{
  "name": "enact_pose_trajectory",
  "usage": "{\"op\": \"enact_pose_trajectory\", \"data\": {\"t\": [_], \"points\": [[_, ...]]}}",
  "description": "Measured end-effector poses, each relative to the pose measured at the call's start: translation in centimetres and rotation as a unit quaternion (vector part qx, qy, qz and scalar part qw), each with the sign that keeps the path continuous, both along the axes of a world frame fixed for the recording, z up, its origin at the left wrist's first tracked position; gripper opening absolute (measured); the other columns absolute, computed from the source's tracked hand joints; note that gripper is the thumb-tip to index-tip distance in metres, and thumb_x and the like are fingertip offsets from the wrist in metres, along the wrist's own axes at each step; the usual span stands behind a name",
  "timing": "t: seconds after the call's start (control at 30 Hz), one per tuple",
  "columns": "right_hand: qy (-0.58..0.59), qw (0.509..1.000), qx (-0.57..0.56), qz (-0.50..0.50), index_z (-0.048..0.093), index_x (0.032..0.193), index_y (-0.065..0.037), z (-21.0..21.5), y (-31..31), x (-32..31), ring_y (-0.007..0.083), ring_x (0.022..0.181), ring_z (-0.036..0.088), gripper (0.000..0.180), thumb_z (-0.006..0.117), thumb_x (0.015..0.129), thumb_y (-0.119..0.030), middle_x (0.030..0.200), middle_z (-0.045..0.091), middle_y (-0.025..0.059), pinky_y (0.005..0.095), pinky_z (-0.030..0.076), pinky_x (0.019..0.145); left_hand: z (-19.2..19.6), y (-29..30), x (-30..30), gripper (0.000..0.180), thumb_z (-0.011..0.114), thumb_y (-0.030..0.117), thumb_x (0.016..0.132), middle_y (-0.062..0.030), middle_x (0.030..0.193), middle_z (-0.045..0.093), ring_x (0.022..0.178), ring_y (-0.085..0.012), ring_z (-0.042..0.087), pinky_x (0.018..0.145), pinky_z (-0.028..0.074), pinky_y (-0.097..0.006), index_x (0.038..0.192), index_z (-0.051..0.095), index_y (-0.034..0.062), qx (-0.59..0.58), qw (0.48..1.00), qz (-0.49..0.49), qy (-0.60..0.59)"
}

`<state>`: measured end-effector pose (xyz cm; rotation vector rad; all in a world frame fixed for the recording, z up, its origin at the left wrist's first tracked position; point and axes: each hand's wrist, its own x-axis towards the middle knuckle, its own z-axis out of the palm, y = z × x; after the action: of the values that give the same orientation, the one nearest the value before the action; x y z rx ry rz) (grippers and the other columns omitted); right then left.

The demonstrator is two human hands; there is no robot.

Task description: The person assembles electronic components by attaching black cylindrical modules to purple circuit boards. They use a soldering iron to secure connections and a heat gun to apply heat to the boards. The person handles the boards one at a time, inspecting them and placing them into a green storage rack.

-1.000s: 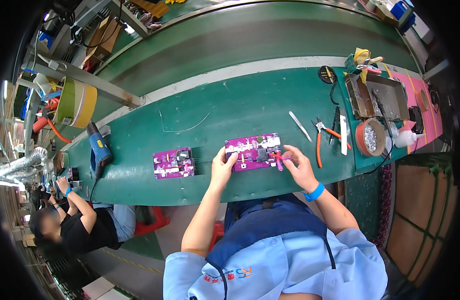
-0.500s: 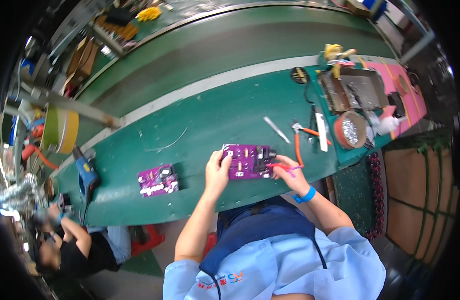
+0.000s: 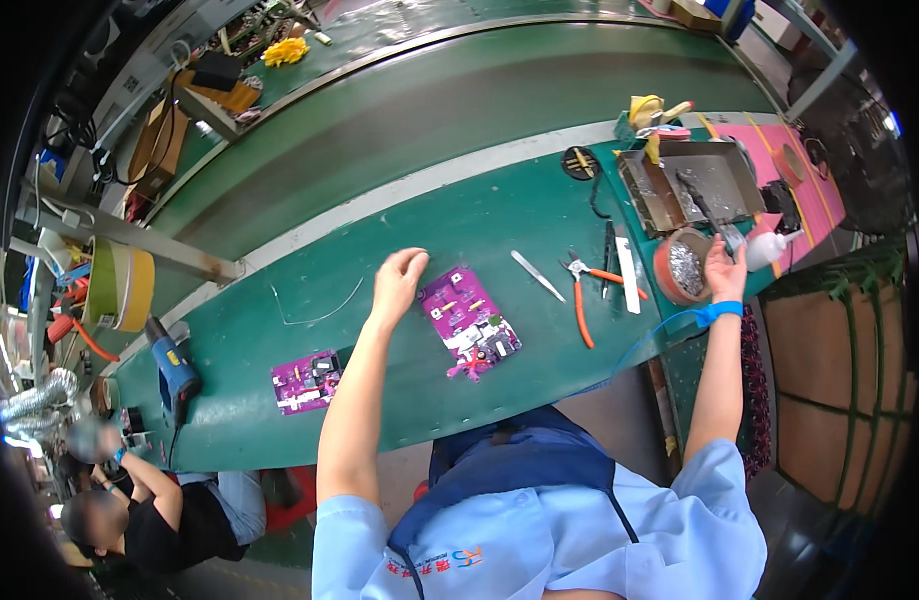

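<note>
The purple circuit board point(image 3: 469, 322) lies on the green desk point(image 3: 399, 240), just right of the loosely curled, empty left hand point(image 3: 399, 275); the right hand point(image 3: 721, 268) reaches the round tin point(image 3: 682, 266), grip unclear

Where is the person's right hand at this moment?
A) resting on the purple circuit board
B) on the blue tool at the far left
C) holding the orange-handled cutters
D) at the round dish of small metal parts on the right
D: the right hand reaches to the edge of the round dish of small metal parts, well away from the purple circuit board, while the orange-handled cutters lie untouched on the green table.
</note>
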<state>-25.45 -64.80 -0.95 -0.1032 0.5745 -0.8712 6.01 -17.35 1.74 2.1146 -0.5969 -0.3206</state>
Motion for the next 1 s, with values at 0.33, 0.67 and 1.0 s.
{"op": "enact_pose_trajectory", "data": {"t": [0.33,0.67,1.0], "points": [[0.141,0.980,-0.129,-0.056,0.052,0.101,0.001,0.0,-1.3,2.5,0.0233,0.079,0.059,0.032,0.047,0.088,-0.028,0.090,0.059,0.0157,0.0337,0.049,0.073,-4.3,6.3,2.1,0.014,0.058,0.017,0.077,-0.0122,0.088,0.059,0.085,-0.0277,0.056,0.077,0.041,-0.039,0.086,0.058,0.0060,0.337,0.904,0.208,-0.162],[0.223,0.922,-0.313,0.051,0.039,0.125,-0.006,5.0,5.6,2.8,0.0212,0.094,0.056,0.051,0.034,0.091,-0.043,0.106,0.056,0.0146,0.0272,0.050,0.068,3.7,1.8,-6.0,0.008,0.060,0.008,0.079,0.0011,0.070,0.059,0.065,-0.0037,0.051,0.058,0.041,-0.019,0.085,0.058,0.0024,-0.127,0.972,0.006,0.196],[0.210,0.805,-0.517,0.199,0.047,0.081,-0.004,8.2,20.4,9.5,0.0096,0.060,0.055,0.011,0.056,0.082,-0.011,0.071,0.051,0.0018,0.0235,0.049,0.057,3.3,0.8,-6.9,0.007,0.057,0.004,0.077,-0.0040,0.072,0.055,0.062,-0.0118,0.054,0.057,0.043,-0.025,0.083,0.061,0.0027,-0.002,0.997,-0.028,-0.071]]}}
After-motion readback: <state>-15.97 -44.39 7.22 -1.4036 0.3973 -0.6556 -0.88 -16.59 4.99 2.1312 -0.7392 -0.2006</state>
